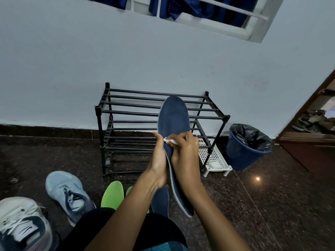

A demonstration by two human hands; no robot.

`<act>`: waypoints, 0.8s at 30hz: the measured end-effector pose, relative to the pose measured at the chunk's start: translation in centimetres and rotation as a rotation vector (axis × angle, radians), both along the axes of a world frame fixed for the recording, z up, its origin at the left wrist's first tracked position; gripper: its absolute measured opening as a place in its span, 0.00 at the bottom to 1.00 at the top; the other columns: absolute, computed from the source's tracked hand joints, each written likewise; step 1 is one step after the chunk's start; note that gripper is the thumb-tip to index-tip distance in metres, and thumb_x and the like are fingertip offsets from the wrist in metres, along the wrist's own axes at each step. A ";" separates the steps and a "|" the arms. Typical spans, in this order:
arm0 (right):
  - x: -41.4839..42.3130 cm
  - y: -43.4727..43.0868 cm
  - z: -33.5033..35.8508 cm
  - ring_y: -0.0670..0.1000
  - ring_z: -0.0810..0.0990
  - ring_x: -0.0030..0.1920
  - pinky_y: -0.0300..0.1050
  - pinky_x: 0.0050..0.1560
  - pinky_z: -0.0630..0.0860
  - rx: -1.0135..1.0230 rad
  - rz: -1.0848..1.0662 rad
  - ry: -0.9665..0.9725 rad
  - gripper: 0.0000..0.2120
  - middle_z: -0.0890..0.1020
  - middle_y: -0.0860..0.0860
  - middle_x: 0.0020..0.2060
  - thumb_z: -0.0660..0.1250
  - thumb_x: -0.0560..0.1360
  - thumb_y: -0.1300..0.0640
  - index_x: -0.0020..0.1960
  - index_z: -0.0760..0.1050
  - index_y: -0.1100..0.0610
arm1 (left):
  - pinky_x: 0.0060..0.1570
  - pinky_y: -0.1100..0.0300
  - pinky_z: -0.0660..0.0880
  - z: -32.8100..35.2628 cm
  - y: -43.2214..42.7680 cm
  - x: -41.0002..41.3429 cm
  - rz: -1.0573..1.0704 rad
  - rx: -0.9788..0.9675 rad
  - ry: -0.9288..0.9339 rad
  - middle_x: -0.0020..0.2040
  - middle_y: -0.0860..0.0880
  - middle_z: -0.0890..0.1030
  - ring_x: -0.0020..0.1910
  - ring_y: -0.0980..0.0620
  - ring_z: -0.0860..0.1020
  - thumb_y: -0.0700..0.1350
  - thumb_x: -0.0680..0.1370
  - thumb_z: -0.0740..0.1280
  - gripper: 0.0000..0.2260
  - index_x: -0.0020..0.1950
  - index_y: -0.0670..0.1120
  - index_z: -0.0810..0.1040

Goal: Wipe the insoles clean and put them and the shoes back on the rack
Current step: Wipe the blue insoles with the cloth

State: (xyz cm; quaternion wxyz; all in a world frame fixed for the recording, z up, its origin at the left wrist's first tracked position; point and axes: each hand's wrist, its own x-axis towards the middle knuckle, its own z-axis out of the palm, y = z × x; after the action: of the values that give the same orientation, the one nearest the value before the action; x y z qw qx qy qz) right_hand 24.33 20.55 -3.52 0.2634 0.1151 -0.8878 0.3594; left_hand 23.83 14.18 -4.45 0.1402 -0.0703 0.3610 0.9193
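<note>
Two hands on the navy insole (174, 120): my left hand (159, 163) grips its edge, right hand (186, 154) pinches a white wipe (168, 140) against it mid-length. Long axis 12–6, toe at 12 before the shoe rack (99, 124); I'd stroke toward 12.

Blue bin (241, 154) with black liner (248, 134) stood on dark speckled floor (272, 205) against pale wall (72, 69). White perforated tray (217, 157) just left of bin. Blue curtain (199, 6) hung behind window bars.

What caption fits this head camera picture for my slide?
Left hand holds a blue insole; right hand presses a white wipe on it by the shoe rack.
</note>
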 end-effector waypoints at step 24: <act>0.2 1.4 -0.6 0.51 0.73 0.42 0.24 0.46 0.63 -0.069 0.051 0.079 0.10 0.73 0.47 0.38 0.66 0.70 0.70 0.46 0.81 0.59 | 0.53 0.55 0.74 -0.7 -0.6 -0.9 -0.060 0.021 0.014 0.59 0.41 0.79 0.58 0.46 0.78 0.72 0.73 0.44 0.41 0.64 0.41 0.75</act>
State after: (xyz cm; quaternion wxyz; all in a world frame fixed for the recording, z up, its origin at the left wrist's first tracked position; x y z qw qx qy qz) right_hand 24.51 21.91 -4.17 0.2926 0.1427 -0.8606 0.3916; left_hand 22.90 13.56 -5.12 0.1658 -0.0515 0.3541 0.9189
